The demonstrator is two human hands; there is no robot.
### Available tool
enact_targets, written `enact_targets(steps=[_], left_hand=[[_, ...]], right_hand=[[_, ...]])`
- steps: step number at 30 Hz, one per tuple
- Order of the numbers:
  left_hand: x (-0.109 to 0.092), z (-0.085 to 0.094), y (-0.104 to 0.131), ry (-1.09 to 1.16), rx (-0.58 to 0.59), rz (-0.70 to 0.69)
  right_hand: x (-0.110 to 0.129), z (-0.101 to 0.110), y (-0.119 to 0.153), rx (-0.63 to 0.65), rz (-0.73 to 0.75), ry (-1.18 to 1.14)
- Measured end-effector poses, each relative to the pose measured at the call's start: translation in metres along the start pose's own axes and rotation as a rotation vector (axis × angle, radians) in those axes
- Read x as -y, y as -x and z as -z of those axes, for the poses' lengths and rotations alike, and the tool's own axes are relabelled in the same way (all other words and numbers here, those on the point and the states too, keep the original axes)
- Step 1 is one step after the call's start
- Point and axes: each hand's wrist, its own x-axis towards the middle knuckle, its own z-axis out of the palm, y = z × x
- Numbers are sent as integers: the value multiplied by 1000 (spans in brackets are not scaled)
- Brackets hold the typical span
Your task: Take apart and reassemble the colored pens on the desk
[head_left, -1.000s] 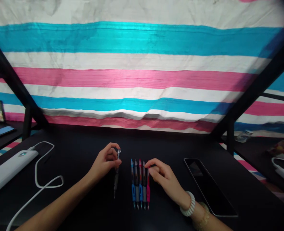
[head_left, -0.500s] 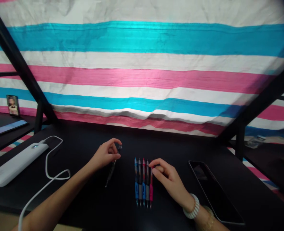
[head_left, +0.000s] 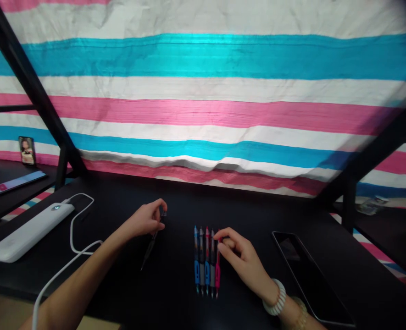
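Note:
My left hand point(head_left: 147, 219), fingers closed in a pinch, grips a thin dark pen point(head_left: 149, 251) by its upper end. The pen slants down toward me and to the left, its lower tip close to the tabletop. To the right of it, several pens lie side by side in a row: a blue one point(head_left: 197, 271), grey ones point(head_left: 202, 275), a red one with a blue grip point(head_left: 207, 271) and a pink pen point(head_left: 217, 275) at the right end. My right hand point(head_left: 237, 253) has thumb and index finger closed round the top part of the pink pen, partly hiding it.
A black phone point(head_left: 308, 275) lies right of my right hand. At the left are a white power bank point(head_left: 27, 233) and its white cable point(head_left: 72, 231). Black frame bars point(head_left: 41, 98) rise at both sides of the black table point(head_left: 127, 183), before a striped sheet point(head_left: 203, 110).
My left hand has moved a little left with the dark pen. My right hand stays at the pink pen, and the row looks unchanged. The view has shifted slightly.

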Motion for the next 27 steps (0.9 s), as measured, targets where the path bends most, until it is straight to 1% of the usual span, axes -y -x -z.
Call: enact_targets(steps=[6,13,21,24,27], left_hand=[[-1,4,-1,-102,-7,6],[1,6,0,-211,32,54],[4,4,2,-461,0,48],[1,3,5,-530,-65,45],[-9,-4,9,-582,-202,22]], right_hand=[[1,0,2,-15,10,7],[-1,-1,3,-4,7,10],[-1,-2,2,-3,10,10],[-2,-2,2,-7,13,8],[-4,-2,1,-40,20,14]])
